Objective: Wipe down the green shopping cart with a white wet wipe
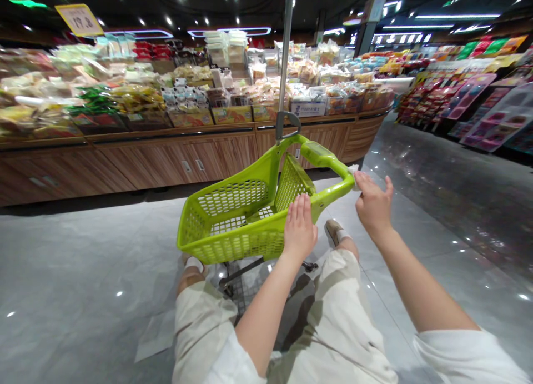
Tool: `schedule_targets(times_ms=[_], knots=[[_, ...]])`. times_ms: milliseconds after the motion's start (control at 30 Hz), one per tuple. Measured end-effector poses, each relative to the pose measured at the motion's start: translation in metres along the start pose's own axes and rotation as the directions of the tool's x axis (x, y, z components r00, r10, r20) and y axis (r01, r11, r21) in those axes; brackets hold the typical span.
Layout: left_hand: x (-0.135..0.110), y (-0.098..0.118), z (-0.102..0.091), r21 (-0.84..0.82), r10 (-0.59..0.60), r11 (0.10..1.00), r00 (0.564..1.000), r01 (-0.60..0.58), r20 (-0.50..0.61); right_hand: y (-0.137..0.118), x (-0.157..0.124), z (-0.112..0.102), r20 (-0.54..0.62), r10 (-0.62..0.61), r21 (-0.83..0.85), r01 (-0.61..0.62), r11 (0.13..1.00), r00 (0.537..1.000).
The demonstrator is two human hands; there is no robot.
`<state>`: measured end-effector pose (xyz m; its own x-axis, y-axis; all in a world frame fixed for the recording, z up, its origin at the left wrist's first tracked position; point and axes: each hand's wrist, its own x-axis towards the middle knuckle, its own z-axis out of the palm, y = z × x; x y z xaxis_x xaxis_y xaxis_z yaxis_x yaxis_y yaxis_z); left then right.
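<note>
A bright green plastic shopping cart (233, 245) with a perforated basket stands right in front of me, its handle toward the right. My left hand (300, 228) lies on the near side rim of the basket, fingers straight and close together. At the handle's right corner, my right hand (375, 203) pinches a small white wipe (355, 175) against the green bar. Part of the wipe is covered by the fingers. Inside the basket, the fold-down rear panel (295, 178) shows.
Beyond the cart runs a wood-fronted display counter (225, 153) piled with packaged food. A grey pole (287, 56) rises from the cart's far side. Glossy tiled floor (83, 273) surrounds my legs. More shelves (470, 106) stand at right. A price sign (79, 20) hangs upper left.
</note>
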<state>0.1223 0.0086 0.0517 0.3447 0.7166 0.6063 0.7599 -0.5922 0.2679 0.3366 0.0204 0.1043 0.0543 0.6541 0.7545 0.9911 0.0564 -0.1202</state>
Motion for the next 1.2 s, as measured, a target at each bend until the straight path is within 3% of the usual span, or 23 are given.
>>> schedule_targets(times_ms=[100,200,300,367,500,600,733,833,1033,1200], knots=[[0.001,0.002,0.003,-0.005,-0.024,1.000,1.000,0.024,-0.009,-0.028,-0.019,0.005,-0.006,-0.040,-0.007,0.039,0.999,0.999],[0.000,0.001,0.001,-0.009,-0.016,1.000,1.000,0.016,0.003,-0.068,-0.042,0.008,0.033,-0.234,0.043,0.232,0.972,0.972],[0.000,-0.002,-0.002,-0.004,-0.006,1.000,1.000,0.006,0.018,-0.080,-0.046,0.007,0.069,-0.382,0.106,0.374,0.921,0.922],[-0.001,-0.003,-0.004,0.001,-0.001,1.000,1.000,0.001,0.023,-0.067,-0.036,0.004,0.070,-0.373,0.095,0.366,0.926,0.925],[0.000,-0.001,-0.004,0.002,0.013,1.000,1.000,-0.013,0.024,-0.038,-0.010,0.000,0.023,-0.193,0.044,0.192,0.980,0.981],[0.002,0.002,-0.001,-0.022,0.002,1.000,1.000,-0.002,0.019,-0.053,-0.013,0.005,0.017,-0.149,0.048,0.148,0.988,0.989],[0.002,0.003,0.000,-0.045,0.008,0.999,1.000,-0.007,0.021,-0.082,-0.030,0.010,0.080,-0.311,0.097,0.303,0.948,0.947],[0.000,0.001,-0.003,-0.037,0.024,0.999,1.000,-0.024,0.019,-0.064,-0.021,0.003,0.087,-0.362,0.102,0.353,0.930,0.928],[0.001,-0.004,-0.002,-0.036,0.039,0.999,0.999,-0.039,-0.006,0.018,0.037,-0.005,0.119,-0.311,0.152,0.292,0.944,0.943],[0.001,-0.008,0.002,-0.212,0.001,0.977,0.997,-0.019,-0.083,0.027,0.048,-0.003,0.142,-0.348,0.295,0.296,0.908,0.927]])
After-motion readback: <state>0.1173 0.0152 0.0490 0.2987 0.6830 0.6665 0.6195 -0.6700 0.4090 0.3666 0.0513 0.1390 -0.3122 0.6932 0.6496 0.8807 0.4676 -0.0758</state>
